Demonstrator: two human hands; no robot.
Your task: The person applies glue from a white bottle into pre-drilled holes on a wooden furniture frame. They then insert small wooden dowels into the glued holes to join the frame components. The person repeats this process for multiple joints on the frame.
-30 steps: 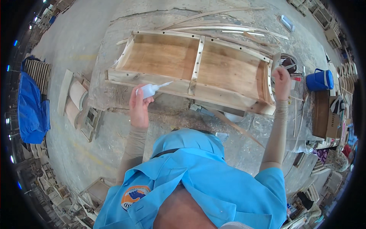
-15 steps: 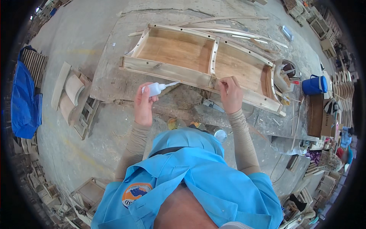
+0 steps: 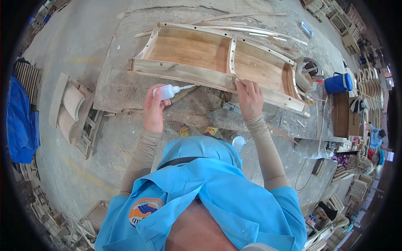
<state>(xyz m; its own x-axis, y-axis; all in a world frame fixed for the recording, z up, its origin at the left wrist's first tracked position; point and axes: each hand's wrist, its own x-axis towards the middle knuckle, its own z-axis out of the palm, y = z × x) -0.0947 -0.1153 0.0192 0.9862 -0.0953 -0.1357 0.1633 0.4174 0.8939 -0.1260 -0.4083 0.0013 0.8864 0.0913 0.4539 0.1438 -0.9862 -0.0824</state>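
Observation:
My left hand [image 3: 154, 109] is closed around a white squeeze bottle [image 3: 166, 92] with a long thin nozzle, tilted so that the tip points right, just in front of the wooden frame's near rail. The curved wooden frame [image 3: 180, 73] lies on the worktable, with brown panels inside and a pale crosspiece [image 3: 232, 54] dividing it. My right hand [image 3: 250, 99] is against the near rail where the crosspiece meets it. Its fingers are bent and pressed together at the wood; whatever is between the fingertips is hidden.
Long thin wood strips [image 3: 251, 29] lie behind the frame on the worktable [image 3: 113, 90]. A blue cooler jug [image 3: 338, 83] stands at the right. On the floor at left are curved wooden parts [image 3: 72, 102] and a blue tarp [image 3: 21, 121] over slats. A round clear container [image 3: 238, 143] is below the table edge.
My right hand has come down onto the near rail beside the crosspiece, its fingers curling in. The left hand keeps the bottle at nearly the same spot. The whole view has shifted slightly.

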